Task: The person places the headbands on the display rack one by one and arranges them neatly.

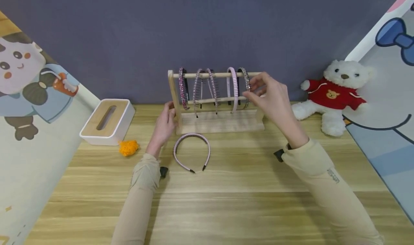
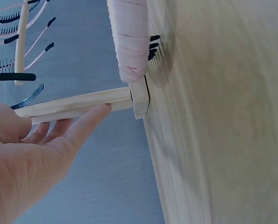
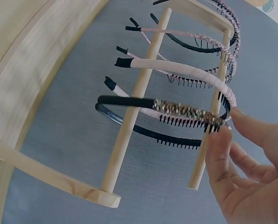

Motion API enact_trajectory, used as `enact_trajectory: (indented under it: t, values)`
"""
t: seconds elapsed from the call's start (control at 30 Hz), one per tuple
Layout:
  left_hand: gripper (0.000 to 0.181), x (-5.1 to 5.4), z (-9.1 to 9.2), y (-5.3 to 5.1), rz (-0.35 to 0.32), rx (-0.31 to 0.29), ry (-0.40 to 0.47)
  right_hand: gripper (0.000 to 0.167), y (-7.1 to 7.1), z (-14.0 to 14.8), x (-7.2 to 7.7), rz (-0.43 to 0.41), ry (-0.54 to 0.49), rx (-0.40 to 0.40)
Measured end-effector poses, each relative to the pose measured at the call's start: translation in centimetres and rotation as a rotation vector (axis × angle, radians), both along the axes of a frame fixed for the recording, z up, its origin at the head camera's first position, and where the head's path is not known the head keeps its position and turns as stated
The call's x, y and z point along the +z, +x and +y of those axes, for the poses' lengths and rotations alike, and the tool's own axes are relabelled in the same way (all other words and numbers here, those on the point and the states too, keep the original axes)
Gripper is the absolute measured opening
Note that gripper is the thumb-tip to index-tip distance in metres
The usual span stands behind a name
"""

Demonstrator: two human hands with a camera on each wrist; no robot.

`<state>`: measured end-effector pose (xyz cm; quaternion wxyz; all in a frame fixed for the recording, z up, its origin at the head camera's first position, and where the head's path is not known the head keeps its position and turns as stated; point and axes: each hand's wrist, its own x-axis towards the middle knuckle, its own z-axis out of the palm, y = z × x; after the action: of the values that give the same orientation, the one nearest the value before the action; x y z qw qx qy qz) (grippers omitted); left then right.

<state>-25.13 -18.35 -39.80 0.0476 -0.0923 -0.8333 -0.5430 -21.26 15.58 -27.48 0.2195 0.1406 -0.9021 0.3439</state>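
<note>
A wooden headband rack [image 1: 220,124] stands against the dark wall, with several headbands hung over its upper rod. My right hand [image 1: 273,97] pinches the top of a black headband with glittering stones [image 3: 181,109] between thumb and fingers, at the rack's right end. Beside that one hangs a light pink wrapped headband [image 1: 235,90]. Beaded, toothed headbands [image 1: 211,83] hang farther left, with a pink-stoned headband [image 1: 183,90] at the left end. My left hand [image 1: 165,124] holds the rack's left upright [image 2: 82,103], thumb and fingers on opposite sides. A pink toothed headband [image 1: 208,149] lies on the table before the rack.
A white tissue box with a wooden lid [image 1: 108,121] sits at the left, an orange fuzzy item [image 1: 128,148] near it. At the right sits a white teddy bear [image 1: 339,94] in a red top. In the right wrist view, the upper rod's near end [image 3: 193,186] stands free.
</note>
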Motion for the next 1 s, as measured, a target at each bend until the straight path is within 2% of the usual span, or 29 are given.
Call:
enact_trajectory:
  t: [0.27,0.43,0.57,0.7,0.8,0.87,1.0]
  values:
    - [0.046,0.3,-0.2,-0.1,0.008,0.002,-0.013,0.039,1.2,0.2,0.3,0.013,0.017,-0.022]
    - [0.046,0.2,-0.1,0.0,0.010,-0.007,-0.016,0.033,2.7,-0.2,-0.5,0.044,0.000,0.016]
    - [0.046,0.3,-0.1,0.0,0.017,-0.005,-0.021,0.019,3.8,-2.3,-2.8,0.029,-0.006,0.154]
    - [0.045,0.3,0.0,-0.1,0.032,0.002,-0.035,0.016,3.8,-5.1,-6.3,-0.116,0.067,0.284]
    - [0.045,0.3,0.1,0.0,0.033,0.002,-0.042,0.021,3.1,-6.9,-8.8,-0.224,0.148,0.303]
    - [0.045,0.3,0.1,0.0,0.033,0.001,-0.039,0.025,2.3,-7.8,-10.1,-0.259,0.203,0.300]
    - [0.044,0.3,0.1,0.2,0.034,0.006,-0.034,0.029,1.0,-9.5,-11.5,-0.292,0.291,0.296]
